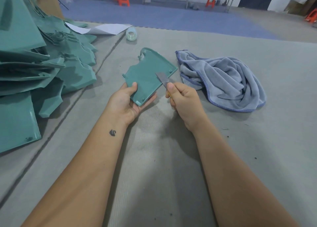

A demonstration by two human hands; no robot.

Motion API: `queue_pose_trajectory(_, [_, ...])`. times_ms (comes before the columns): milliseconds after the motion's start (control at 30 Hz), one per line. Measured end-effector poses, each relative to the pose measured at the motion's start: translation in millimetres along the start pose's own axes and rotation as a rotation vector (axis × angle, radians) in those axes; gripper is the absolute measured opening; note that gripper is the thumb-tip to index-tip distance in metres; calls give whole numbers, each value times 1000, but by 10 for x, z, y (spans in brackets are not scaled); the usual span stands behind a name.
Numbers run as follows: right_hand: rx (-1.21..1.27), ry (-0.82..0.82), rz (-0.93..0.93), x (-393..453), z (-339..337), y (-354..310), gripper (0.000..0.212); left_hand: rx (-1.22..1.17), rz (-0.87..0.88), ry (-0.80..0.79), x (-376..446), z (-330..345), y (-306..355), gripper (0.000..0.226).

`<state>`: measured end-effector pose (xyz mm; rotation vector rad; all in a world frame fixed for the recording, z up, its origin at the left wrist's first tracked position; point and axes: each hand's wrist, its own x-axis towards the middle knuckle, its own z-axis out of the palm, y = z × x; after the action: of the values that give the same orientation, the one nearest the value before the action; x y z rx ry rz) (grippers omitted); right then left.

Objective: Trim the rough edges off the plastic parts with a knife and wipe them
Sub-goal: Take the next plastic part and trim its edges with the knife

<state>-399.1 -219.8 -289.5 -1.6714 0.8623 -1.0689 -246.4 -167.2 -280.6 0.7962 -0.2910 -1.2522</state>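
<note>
Left hand (127, 101) grips plastic part (147, 75); right hand (184, 100) pinches knife (162, 78), handle hidden.

No text, label, brand name or number can be read anywhere. The only mark is a small dark swan-shaped tattoo (112, 132) on the inner left forearm (96, 158); it carries no letters.

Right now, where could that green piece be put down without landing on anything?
Bare grey mat lies between the forearms, and more right of the right hand, below the blue cloth. Another patch lies beyond the held part, toward the tape roll. The left side is crowded by the stack of green parts.
</note>
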Motion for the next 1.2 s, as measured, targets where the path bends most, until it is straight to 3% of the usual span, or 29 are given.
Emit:
queue_pose_trajectory(467, [-74, -188, 9, -71, 2, -103, 38, -136, -19, 1, 19, 18, 0, 27])
queue_pose_trajectory(633, [22, -76, -2, -47, -10, -73, 36, -105, -38, 2, 1, 23, -13, 26])
queue_pose_trajectory(967, [-179, -319, -101, -100, 51, -84, 33, -190, -43, 0, -20, 39, 37, 34])
queue_pose_trajectory(1133, [-9, -171, -18, -66, 3, -85, 34, -190, -65, -26, -30, 35, 48, 35])
queue_pose_trajectory(1200, [-71, -221, -46, -78, 29, -87, 31, -184, -62, -22, -27, 46, 39, 36])
